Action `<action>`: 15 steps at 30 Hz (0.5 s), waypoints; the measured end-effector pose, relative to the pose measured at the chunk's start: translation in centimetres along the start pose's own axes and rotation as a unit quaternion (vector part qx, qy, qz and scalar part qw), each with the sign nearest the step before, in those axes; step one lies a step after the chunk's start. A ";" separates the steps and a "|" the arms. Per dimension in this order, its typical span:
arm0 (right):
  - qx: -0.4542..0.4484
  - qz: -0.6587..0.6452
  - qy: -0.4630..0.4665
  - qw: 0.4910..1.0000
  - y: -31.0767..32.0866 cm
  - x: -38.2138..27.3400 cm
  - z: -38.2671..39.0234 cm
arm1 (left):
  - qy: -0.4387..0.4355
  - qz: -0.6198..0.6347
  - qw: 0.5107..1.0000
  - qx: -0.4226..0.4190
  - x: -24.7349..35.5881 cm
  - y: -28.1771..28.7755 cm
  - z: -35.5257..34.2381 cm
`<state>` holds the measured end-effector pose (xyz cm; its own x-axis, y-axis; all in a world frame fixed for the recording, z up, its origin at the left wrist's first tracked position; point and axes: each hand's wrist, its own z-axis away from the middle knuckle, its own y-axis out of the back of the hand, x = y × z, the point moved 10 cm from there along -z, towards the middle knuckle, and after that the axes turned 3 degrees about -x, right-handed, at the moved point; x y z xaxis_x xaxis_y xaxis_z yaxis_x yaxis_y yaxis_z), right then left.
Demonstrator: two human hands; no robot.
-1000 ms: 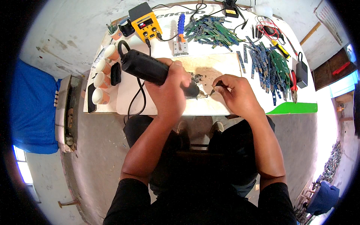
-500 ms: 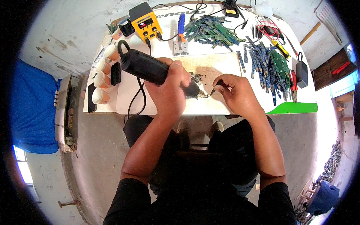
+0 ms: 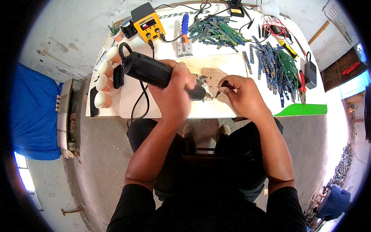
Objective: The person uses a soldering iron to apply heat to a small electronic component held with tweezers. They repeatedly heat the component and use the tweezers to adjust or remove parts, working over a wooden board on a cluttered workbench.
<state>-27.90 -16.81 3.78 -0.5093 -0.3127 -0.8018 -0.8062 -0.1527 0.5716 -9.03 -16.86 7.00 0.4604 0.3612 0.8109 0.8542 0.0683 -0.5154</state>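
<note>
My left hand (image 3: 173, 91) is wrapped round the black handle of a hot air gun (image 3: 148, 70). Its nozzle end (image 3: 198, 92) tilts down over a stained, pale work board (image 3: 232, 63). Between the thumb and fingers of my right hand (image 3: 246, 94) is a pair of dark tweezers (image 3: 219, 92). Their tips point at a small strip-like piece (image 3: 208, 96) just right of the nozzle; whether they touch it I cannot tell. Dark crumbs and small bits (image 3: 201, 79) lie on the board behind the nozzle, which partly hides them.
A yellow hot air station (image 3: 148, 24) stands at the back left, its cable trailing near my left forearm. Paper cups (image 3: 103, 99) line the left edge. Heaps of circuit board strips (image 3: 216, 33) lie behind and to the right, near red-handled pliers (image 3: 302, 87). A blue-handled metal holder (image 3: 184, 48) sits at the back.
The whole view has shifted very slightly. Both hands keep their grips and nearly the same places, the hot air gun and tweezers still held over the board.
</note>
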 end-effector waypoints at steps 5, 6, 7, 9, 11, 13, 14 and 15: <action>0.005 -0.005 0.015 1.000 0.2 -0.4 0.0 | -0.003 0.001 1.000 -0.007 -0.1 -0.4 0.0; 0.003 -0.006 0.010 1.000 0.1 -0.3 0.0 | -0.004 0.001 1.000 -0.010 -0.1 -0.5 0.0; 0.001 -0.007 0.005 1.000 0.1 -0.3 0.0 | -0.004 0.001 1.000 -0.011 -0.1 -0.5 0.0; -0.001 -0.002 -0.001 1.000 0.1 -0.2 0.0 | -0.005 0.000 1.000 -0.012 0.0 -0.6 0.0; 0.000 0.010 -0.003 1.000 0.0 -0.2 0.0 | -0.006 -0.001 1.000 -0.010 0.0 -0.5 0.0; -0.003 0.015 -0.003 1.000 0.0 -0.3 0.0 | -0.006 -0.003 1.000 -0.007 0.0 -0.5 0.0; -0.005 0.017 -0.003 1.000 0.0 -0.3 0.0 | -0.006 -0.005 1.000 -0.006 0.0 -0.5 0.0; -0.003 0.015 -0.002 1.000 0.0 -0.2 0.0 | -0.006 -0.007 1.000 -0.005 0.0 -0.4 0.0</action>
<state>-27.79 -16.76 3.97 -0.5341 -0.3134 -0.7852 -0.7887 -0.1497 0.5962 -9.42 -16.90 7.22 0.4448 0.3710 0.8152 0.8633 0.0648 -0.5006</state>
